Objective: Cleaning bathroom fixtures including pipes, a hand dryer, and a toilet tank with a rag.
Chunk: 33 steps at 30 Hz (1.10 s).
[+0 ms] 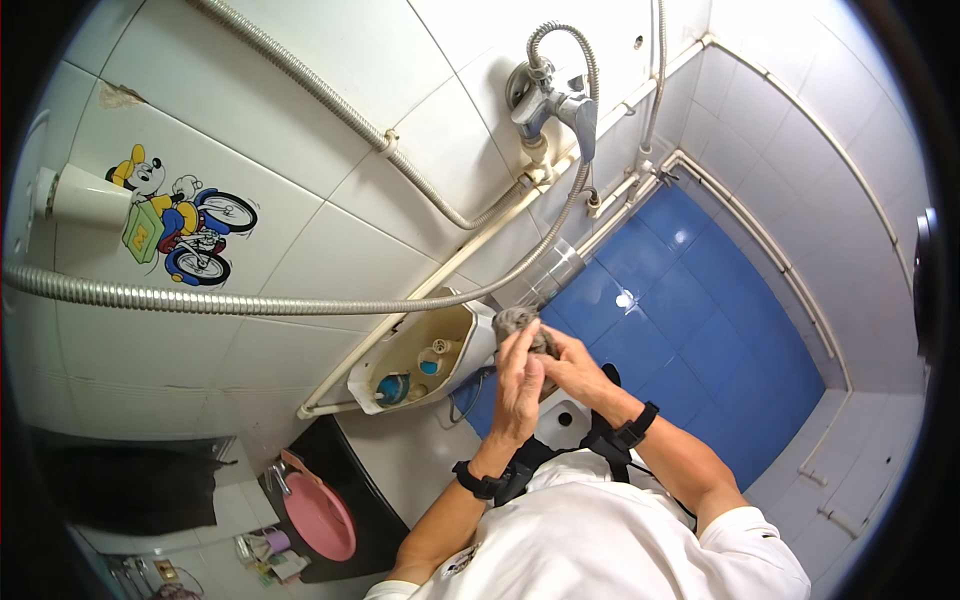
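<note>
My left hand [519,390] and my right hand [577,369] are pressed around a crumpled grey cloth [516,321], whose top shows above the fingers. Both wrists wear black straps. Left of the hands is an uncovered toilet cistern [361,381] with blue and white fittings inside. Below the hands, part of a white toilet bowl [551,433] with a dark drain hole shows between the forearms. The rest of the cloth is hidden by the fingers.
A metal shower hose [337,306] loops from the wall mixer [555,112] across the view above the cistern. Pipes run along the tiled walls. A pink basin [319,516] sits on a black counter [379,517] at lower left. Blue tiles [660,300] cover the floor.
</note>
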{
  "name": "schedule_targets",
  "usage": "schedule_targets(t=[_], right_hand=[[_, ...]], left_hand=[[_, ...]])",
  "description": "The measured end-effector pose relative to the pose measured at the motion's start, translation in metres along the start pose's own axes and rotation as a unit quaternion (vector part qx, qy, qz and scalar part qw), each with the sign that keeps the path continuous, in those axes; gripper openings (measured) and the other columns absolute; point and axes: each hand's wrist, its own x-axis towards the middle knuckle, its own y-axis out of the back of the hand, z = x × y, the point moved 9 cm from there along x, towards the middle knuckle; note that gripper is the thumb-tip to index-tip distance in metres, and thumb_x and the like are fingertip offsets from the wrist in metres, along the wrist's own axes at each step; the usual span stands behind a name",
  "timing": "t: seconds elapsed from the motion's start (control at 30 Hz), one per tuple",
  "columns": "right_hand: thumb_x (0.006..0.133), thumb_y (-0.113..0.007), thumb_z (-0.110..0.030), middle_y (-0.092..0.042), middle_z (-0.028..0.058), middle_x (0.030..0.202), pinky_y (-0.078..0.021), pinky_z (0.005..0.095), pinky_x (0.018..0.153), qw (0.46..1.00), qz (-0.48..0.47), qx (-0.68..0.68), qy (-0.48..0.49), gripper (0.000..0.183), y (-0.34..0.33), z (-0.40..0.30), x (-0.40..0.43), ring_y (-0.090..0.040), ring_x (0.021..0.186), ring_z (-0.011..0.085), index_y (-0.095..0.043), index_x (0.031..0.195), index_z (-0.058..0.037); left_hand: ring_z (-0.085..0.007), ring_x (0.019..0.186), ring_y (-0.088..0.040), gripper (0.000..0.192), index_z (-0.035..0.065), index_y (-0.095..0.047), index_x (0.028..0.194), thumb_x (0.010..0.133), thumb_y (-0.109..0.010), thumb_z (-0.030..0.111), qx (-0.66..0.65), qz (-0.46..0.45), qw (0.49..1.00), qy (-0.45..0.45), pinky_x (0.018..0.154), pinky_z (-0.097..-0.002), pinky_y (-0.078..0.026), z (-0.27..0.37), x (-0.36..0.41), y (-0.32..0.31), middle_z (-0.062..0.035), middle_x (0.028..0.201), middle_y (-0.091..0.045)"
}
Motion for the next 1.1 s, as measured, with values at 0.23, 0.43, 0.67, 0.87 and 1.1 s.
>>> schedule_targets(t=[0.23,0.43,0.67,0.87,1.1], right_hand=[[0.100,-0.066,-0.008,-0.071,0.0050,0.118,-0.0532,0.0295,0.094,0.998,0.011,0.006,0.059,0.040,0.034,-0.062,0.020,-0.065,0.104,0.0129,-0.062,0.139,-0.0009],[0.091,-0.075,-0.006,-0.070,0.0184,0.110,-0.0560,0.0393,0.087,0.913,0.009,-0.243,0.327,0.058,-0.028,-0.155,0.064,-0.071,0.097,0.0345,-0.057,0.146,-0.0047],[0.095,-0.062,-0.015,-0.057,0.0260,0.108,-0.0554,0.0477,0.074,0.777,-0.019,-0.395,0.490,0.059,-0.117,-0.207,0.108,-0.062,0.087,0.0448,-0.047,0.146,0.0078],[0.092,-0.064,-0.018,-0.056,0.0169,0.101,-0.0544,0.0446,0.062,0.762,-0.016,-0.516,0.392,0.028,-0.086,-0.147,0.157,-0.064,0.081,0.0368,-0.059,0.116,-0.0031],[0.091,-0.067,-0.016,-0.056,0.0200,0.103,-0.0548,0.0479,0.063,0.789,-0.050,-0.516,0.330,0.032,-0.090,-0.136,0.156,-0.064,0.080,0.0421,-0.057,0.118,-0.0014]], left_hand=[[-0.0267,0.121,-0.062,0.051,-0.0026,-0.055,0.147,0.101,-0.067,0.015,0.064,0.133,0.989,-0.021,0.097,-0.0345,-0.054,0.034,0.042,-0.003,-0.0191,0.138,-0.059],[-0.0349,0.140,-0.048,0.055,-0.0029,-0.045,0.155,0.108,-0.053,0.025,0.140,0.267,0.951,-0.074,0.117,-0.0450,-0.040,0.086,0.064,0.046,-0.0232,0.153,-0.046],[-0.0342,0.156,-0.028,0.065,-0.0044,-0.032,0.161,0.114,-0.039,0.040,0.084,0.358,0.925,-0.098,0.127,-0.0458,-0.020,0.088,0.114,0.102,-0.0233,0.169,-0.027],[-0.0400,0.151,-0.035,0.057,-0.0070,-0.047,0.151,0.113,-0.042,0.035,0.079,0.386,0.918,-0.047,0.123,-0.0473,-0.029,0.026,0.134,0.084,-0.0288,0.166,-0.029],[-0.0409,0.138,-0.050,0.051,-0.0090,-0.050,0.149,0.107,-0.051,0.021,-0.156,0.302,0.938,-0.065,0.118,-0.0457,-0.038,0.013,0.133,0.096,-0.0292,0.148,-0.052]])
